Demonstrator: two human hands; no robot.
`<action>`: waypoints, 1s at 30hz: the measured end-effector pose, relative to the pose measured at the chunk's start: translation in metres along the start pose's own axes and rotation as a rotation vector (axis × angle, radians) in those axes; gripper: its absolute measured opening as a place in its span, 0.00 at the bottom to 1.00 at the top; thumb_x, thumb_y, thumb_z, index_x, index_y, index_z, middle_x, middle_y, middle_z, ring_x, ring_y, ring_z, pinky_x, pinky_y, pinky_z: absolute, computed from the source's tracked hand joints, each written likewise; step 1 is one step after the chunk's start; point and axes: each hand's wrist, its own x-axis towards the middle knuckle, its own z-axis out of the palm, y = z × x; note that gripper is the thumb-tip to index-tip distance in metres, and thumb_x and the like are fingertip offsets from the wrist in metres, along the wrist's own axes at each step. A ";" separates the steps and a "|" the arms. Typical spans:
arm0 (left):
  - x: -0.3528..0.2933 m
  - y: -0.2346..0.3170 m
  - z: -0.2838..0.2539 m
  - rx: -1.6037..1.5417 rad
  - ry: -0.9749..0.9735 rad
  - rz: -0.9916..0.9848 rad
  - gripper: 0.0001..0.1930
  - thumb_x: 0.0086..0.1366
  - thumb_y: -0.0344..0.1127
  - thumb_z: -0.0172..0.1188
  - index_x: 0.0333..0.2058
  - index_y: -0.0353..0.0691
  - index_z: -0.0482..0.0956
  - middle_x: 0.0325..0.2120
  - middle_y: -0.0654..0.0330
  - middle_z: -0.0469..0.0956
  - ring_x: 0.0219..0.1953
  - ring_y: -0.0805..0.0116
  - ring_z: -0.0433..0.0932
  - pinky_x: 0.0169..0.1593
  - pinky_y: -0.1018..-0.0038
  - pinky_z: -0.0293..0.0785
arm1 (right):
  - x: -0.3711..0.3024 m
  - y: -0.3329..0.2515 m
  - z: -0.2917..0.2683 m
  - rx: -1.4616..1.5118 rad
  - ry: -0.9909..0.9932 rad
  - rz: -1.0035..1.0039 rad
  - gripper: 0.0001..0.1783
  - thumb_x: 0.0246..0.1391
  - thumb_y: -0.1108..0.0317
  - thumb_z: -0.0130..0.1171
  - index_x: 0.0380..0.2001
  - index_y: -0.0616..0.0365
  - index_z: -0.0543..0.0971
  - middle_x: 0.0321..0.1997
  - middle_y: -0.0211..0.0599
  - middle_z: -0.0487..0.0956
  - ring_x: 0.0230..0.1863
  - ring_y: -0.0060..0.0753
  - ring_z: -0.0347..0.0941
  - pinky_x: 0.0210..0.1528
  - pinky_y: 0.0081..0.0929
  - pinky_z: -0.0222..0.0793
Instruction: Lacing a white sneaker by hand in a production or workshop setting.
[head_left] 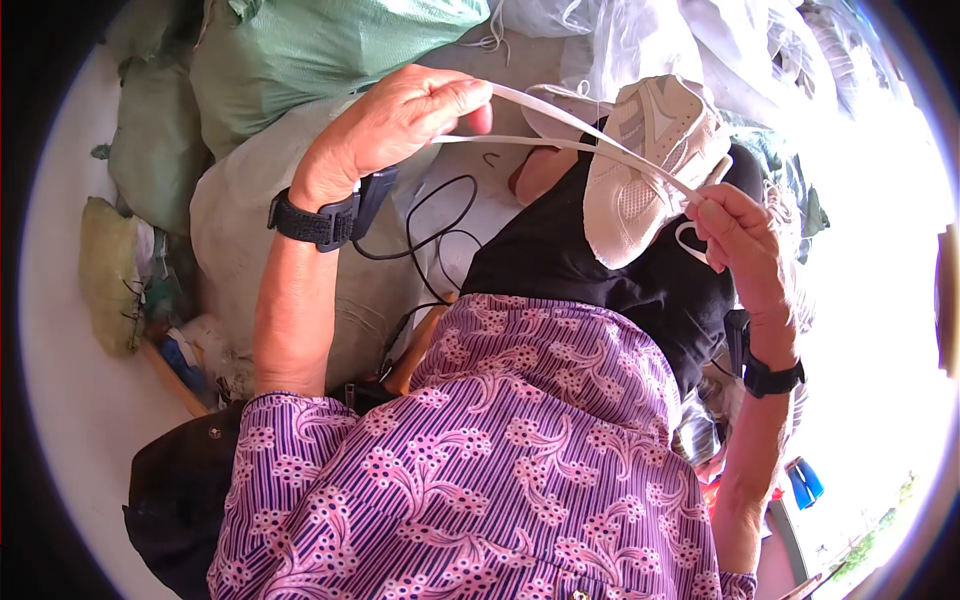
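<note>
A beige sneaker (632, 185) with mesh panels rests on my black-trousered thigh, its toe toward me. Stretched between my hands above it is a flat, pale shoelace (555, 113). At upper left, my left hand (425, 112) is closed, pinching the lace between thumb and fingers; a second strand runs from beneath this hand toward the shoe. Beside the sneaker, on its right, my right hand (735, 235) pinches the other end of the lace. A loose white loop hangs just under these fingers. The sneaker's eyelet row is partly visible on its right side.
A green woven sack (310, 75) and a whitish sack (250, 215) stand at the left. Clear plastic bags (640, 45) lie at the far side. A black cable (440, 235) loops near my left wrist. Both wrists carry black straps. A blue object (804, 484) sits lower right.
</note>
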 end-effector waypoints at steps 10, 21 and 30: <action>0.030 -0.053 0.039 0.858 0.678 0.240 0.14 0.60 0.40 0.55 0.40 0.37 0.76 0.34 0.54 0.76 0.40 0.56 0.74 0.45 0.65 0.70 | -0.003 0.001 0.007 -0.166 0.093 -0.031 0.08 0.54 0.71 0.53 0.32 0.63 0.79 0.22 0.24 0.73 0.24 0.12 0.64 0.28 0.12 0.60; 0.069 0.004 0.117 -0.066 0.110 0.389 0.12 0.64 0.39 0.55 0.40 0.36 0.76 0.28 0.52 0.79 0.31 0.63 0.78 0.37 0.70 0.71 | 0.024 0.008 0.027 -0.167 0.170 -0.215 0.09 0.56 0.69 0.56 0.35 0.63 0.78 0.23 0.24 0.73 0.26 0.12 0.65 0.29 0.14 0.62; 0.070 -0.003 0.110 0.080 0.241 0.244 0.10 0.61 0.37 0.58 0.32 0.35 0.79 0.20 0.55 0.78 0.23 0.73 0.77 0.28 0.74 0.71 | 0.018 0.026 0.036 -0.390 0.254 -0.274 0.10 0.52 0.71 0.55 0.39 0.56 0.77 0.25 0.41 0.77 0.28 0.25 0.73 0.35 0.24 0.69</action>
